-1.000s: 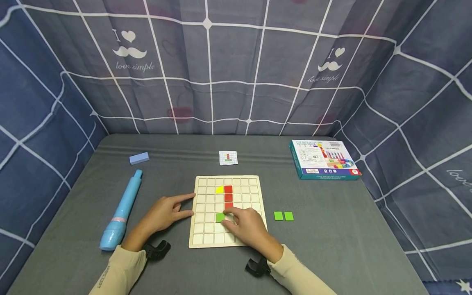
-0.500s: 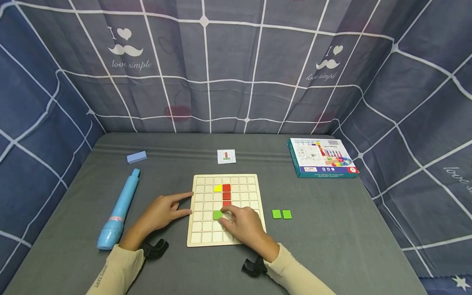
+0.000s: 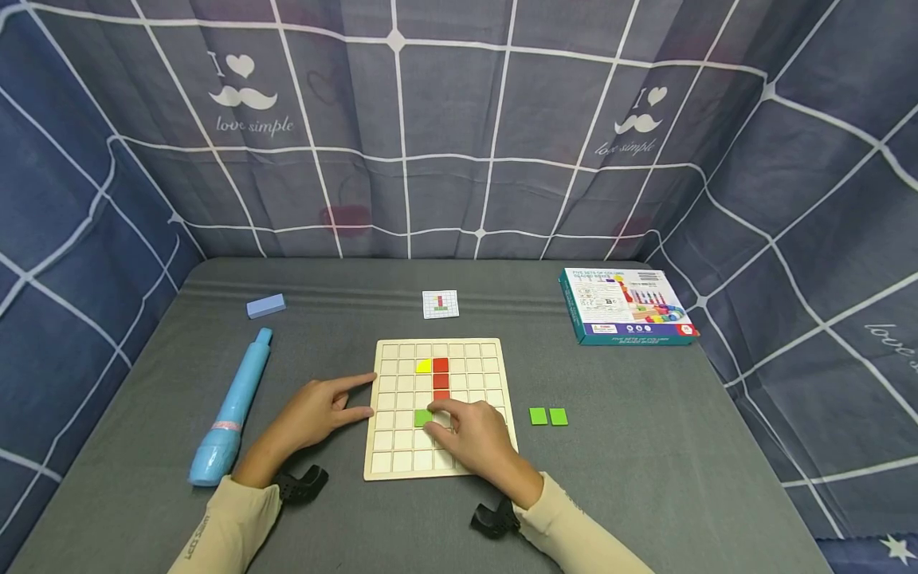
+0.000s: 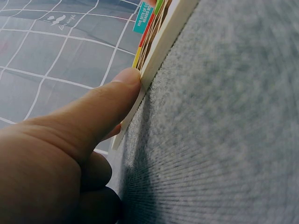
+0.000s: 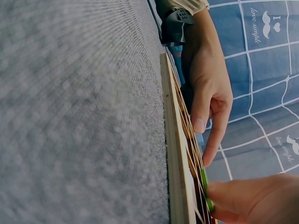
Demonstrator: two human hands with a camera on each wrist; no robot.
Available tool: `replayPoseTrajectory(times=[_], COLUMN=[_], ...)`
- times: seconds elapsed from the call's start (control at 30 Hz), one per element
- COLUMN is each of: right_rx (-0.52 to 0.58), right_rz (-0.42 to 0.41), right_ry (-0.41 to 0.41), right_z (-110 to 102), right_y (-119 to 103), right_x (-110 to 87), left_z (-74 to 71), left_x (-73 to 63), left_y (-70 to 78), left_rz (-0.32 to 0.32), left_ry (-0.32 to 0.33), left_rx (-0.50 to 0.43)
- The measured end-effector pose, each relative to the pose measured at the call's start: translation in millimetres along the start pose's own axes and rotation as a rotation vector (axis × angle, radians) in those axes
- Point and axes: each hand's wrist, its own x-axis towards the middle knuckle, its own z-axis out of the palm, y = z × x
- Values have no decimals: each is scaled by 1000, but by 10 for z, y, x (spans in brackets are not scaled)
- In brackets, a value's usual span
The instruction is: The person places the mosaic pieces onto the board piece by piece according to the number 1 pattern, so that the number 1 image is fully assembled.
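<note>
A wooden grid board point(image 3: 390, 462) lies on the grey table. The left hand point(image 3: 315, 412) rests its straight index finger and thumb against the board's left edge; its thumb point(image 4: 107, 102) presses that edge in the left wrist view. A green square tile point(image 3: 423, 418) sits at a cell in the board's lower middle. Thumb and index finger of the right hand point(image 3: 476, 438) pinch this tile at its right side; the right wrist view shows the green tile point(image 5: 205, 186) under the thumb. Further up are red square tiles point(image 3: 441, 381), the lowest partly hidden, and a yellow piece point(image 3: 424, 366).
Two loose green tiles point(image 3: 548, 416) lie right of the board. Behind it is a small pattern card point(image 3: 441, 304). A boxed set point(image 3: 631, 307) stands at the back right. On the left are a light-blue bottle-shaped object point(image 3: 229, 410) and a blue block point(image 3: 266, 306).
The whole head view has shifted slightly to the left and up. Both hands keep their places on the board, and the right fingers stay at the green tile.
</note>
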Motion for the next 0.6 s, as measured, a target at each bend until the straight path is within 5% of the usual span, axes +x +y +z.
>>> replayPoseTrajectory(times=[0.6], right_rx=[-77], right_rz=[-92], right_ry=[59], right_z=[37], right_y=[25], right_x=[-34], left_z=[-12], left_x=[3], left_y=[-1], left_rz=[-3], left_ry=[-7], left_rx=[-4])
